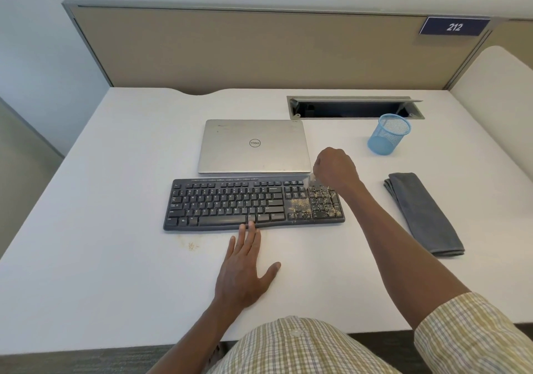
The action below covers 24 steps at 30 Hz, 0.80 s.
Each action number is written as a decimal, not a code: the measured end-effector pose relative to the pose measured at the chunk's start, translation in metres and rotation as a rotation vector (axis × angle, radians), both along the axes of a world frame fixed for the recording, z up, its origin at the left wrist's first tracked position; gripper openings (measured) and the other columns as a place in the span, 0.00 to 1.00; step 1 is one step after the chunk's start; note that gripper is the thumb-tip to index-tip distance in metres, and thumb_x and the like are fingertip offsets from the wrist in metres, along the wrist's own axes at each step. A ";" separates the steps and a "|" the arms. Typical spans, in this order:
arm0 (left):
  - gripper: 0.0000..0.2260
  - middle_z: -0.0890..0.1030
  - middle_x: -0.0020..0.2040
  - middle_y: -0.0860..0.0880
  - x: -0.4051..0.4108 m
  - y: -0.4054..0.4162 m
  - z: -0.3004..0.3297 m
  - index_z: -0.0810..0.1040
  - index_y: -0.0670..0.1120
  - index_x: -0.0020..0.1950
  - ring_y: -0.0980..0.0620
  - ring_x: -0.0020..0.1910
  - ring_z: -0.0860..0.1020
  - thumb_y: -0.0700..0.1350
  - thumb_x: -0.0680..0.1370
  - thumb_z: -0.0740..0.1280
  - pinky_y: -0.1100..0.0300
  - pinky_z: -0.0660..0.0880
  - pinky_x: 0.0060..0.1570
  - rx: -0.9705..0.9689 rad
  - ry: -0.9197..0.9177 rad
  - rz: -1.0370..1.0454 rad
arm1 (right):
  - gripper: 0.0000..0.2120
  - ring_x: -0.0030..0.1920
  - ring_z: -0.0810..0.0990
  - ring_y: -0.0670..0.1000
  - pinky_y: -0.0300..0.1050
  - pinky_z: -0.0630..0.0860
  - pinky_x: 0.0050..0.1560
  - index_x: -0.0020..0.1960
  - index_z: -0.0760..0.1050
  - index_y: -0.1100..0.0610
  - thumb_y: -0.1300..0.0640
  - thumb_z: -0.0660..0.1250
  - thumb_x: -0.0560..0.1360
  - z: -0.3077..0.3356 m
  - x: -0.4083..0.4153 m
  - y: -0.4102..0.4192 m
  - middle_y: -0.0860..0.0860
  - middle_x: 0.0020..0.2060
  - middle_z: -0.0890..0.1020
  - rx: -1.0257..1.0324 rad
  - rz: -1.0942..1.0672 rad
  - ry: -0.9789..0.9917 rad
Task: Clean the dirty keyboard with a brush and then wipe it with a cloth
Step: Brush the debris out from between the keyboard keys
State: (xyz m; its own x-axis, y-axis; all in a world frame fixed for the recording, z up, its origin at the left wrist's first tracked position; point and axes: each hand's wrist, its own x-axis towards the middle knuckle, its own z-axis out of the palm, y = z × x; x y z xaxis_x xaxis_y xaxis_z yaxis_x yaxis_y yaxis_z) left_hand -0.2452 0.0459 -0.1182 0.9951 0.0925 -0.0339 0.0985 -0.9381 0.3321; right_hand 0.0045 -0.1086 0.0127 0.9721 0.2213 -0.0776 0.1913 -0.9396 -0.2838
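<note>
A black keyboard (230,203) lies across the middle of the white desk (115,258). Tan crumbs cover its right end, around the number pad (320,203). My right hand (336,168) hovers over the keyboard's top right corner, closed on a brush; only its pale bristles (311,179) show under the fist, blurred, touching the keys. My left hand (245,269) lies flat on the desk, fingers spread, with fingertips resting on the keyboard's front edge below the space bar. A folded grey cloth (424,215) lies on the desk to the right.
A closed silver laptop (253,145) sits just behind the keyboard. A blue mesh pen cup (389,134) stands at the back right, in front of an open cable slot (354,108). A few crumbs (192,246) lie on the desk in front of the keyboard. A beige partition runs behind.
</note>
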 end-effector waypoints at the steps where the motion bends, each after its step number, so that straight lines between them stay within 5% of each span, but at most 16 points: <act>1: 0.41 0.36 0.82 0.52 0.000 0.000 0.000 0.44 0.46 0.83 0.53 0.80 0.33 0.71 0.79 0.47 0.57 0.36 0.78 0.001 0.000 0.002 | 0.06 0.34 0.77 0.56 0.43 0.74 0.35 0.42 0.79 0.62 0.66 0.63 0.73 0.000 0.000 0.000 0.53 0.32 0.78 -0.008 0.008 0.011; 14: 0.41 0.36 0.82 0.51 0.001 0.000 0.001 0.44 0.46 0.83 0.53 0.80 0.34 0.71 0.79 0.46 0.56 0.37 0.78 -0.007 -0.002 0.005 | 0.08 0.34 0.80 0.55 0.46 0.81 0.36 0.41 0.80 0.64 0.64 0.62 0.73 0.010 -0.002 0.013 0.55 0.33 0.82 -0.011 0.106 -0.022; 24: 0.41 0.35 0.82 0.52 0.000 0.000 0.001 0.43 0.46 0.83 0.54 0.80 0.32 0.71 0.80 0.48 0.57 0.36 0.78 -0.013 -0.011 0.006 | 0.07 0.32 0.78 0.55 0.43 0.75 0.31 0.37 0.77 0.62 0.66 0.61 0.71 0.000 -0.014 0.041 0.55 0.31 0.80 0.021 0.160 0.052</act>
State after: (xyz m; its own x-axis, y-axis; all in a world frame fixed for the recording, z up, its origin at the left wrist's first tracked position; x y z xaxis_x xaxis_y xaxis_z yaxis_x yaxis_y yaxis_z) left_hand -0.2455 0.0464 -0.1168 0.9949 0.0978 -0.0237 0.1000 -0.9330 0.3456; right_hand -0.0100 -0.0678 0.0124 0.9190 0.3753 -0.1211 0.3226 -0.8921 -0.3165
